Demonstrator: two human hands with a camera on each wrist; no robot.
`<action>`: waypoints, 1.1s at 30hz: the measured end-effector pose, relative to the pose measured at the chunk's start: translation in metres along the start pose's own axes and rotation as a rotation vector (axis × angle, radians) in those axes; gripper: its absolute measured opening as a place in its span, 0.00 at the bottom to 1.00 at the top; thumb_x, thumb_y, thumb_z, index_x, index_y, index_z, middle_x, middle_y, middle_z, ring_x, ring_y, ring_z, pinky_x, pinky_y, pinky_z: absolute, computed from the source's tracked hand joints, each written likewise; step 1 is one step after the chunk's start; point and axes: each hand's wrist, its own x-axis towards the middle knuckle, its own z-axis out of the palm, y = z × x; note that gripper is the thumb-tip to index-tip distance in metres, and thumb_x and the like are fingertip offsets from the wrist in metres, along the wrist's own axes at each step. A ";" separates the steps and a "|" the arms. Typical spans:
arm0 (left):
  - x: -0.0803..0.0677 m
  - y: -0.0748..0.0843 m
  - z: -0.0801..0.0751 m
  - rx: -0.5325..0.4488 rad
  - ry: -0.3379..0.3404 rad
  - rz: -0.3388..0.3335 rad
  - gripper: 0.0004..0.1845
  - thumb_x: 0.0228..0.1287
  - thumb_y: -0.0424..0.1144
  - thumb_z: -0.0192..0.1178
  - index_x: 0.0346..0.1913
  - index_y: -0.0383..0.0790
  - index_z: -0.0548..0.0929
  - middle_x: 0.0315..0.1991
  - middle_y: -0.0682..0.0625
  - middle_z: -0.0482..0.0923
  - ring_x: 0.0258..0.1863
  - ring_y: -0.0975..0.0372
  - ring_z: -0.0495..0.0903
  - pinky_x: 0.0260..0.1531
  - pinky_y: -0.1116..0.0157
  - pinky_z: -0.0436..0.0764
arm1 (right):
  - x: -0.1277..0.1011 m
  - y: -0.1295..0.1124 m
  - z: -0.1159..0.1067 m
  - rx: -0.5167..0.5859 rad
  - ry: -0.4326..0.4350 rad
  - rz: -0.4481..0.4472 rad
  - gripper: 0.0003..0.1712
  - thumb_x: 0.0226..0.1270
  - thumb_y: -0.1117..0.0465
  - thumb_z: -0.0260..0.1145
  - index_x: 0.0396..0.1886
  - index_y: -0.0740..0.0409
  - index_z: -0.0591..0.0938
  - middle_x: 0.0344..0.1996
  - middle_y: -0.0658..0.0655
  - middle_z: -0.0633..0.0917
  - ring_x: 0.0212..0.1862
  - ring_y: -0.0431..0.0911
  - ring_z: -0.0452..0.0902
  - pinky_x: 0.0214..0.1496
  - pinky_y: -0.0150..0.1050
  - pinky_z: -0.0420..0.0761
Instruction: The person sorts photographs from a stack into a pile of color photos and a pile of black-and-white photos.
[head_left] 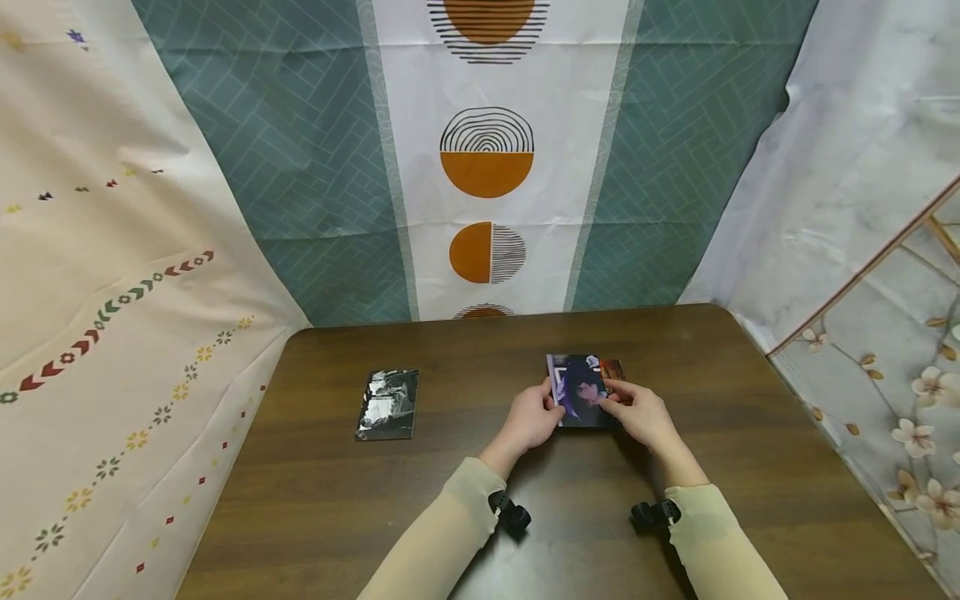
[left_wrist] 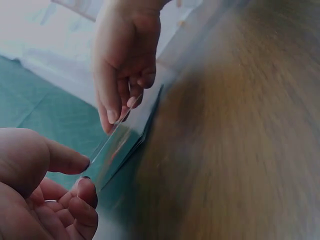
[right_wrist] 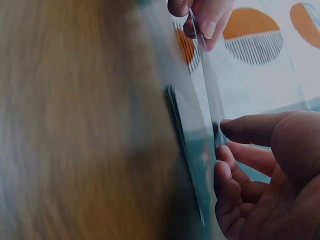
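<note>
Head view: the left hand (head_left: 534, 417) and right hand (head_left: 637, 413) pinch a photo card (head_left: 581, 390) over the table (head_left: 465, 500), right of centre. A second card (head_left: 387, 404) lies apart, untouched; work appears early. Wrist views: fingers (left_wrist: 82, 187) clamp the card's glossy edge (right_wrist: 202, 90).

The person wears pale cream long sleeves (head_left: 450, 525); a small black camera mount (head_left: 510, 511) is strapped at each wrist.
</note>
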 end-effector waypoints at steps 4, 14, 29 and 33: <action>0.009 0.007 0.015 0.007 -0.014 0.003 0.28 0.69 0.34 0.66 0.69 0.30 0.78 0.26 0.57 0.72 0.25 0.66 0.70 0.32 0.67 0.71 | -0.002 0.011 -0.009 -0.036 0.026 0.015 0.27 0.77 0.57 0.69 0.69 0.66 0.81 0.43 0.60 0.88 0.50 0.58 0.83 0.56 0.57 0.79; 0.049 -0.018 0.072 0.231 0.040 -0.043 0.27 0.63 0.45 0.69 0.63 0.38 0.81 0.37 0.51 0.86 0.36 0.58 0.84 0.35 0.61 0.80 | 0.001 0.023 -0.017 -0.069 0.082 0.030 0.26 0.76 0.56 0.70 0.67 0.67 0.82 0.43 0.62 0.87 0.52 0.61 0.82 0.59 0.61 0.76; 0.052 -0.003 0.082 0.326 0.007 -0.173 0.29 0.62 0.51 0.70 0.62 0.38 0.84 0.47 0.47 0.88 0.41 0.56 0.85 0.33 0.57 0.81 | 0.003 0.033 -0.014 -0.084 0.098 0.063 0.27 0.77 0.57 0.67 0.68 0.69 0.81 0.44 0.62 0.86 0.50 0.60 0.81 0.58 0.60 0.76; 0.054 -0.004 0.084 0.349 0.009 -0.166 0.24 0.62 0.51 0.70 0.56 0.40 0.84 0.44 0.48 0.87 0.40 0.55 0.85 0.32 0.57 0.80 | 0.005 0.035 -0.013 -0.111 0.104 0.040 0.27 0.76 0.57 0.68 0.67 0.69 0.81 0.44 0.63 0.87 0.49 0.60 0.82 0.56 0.60 0.77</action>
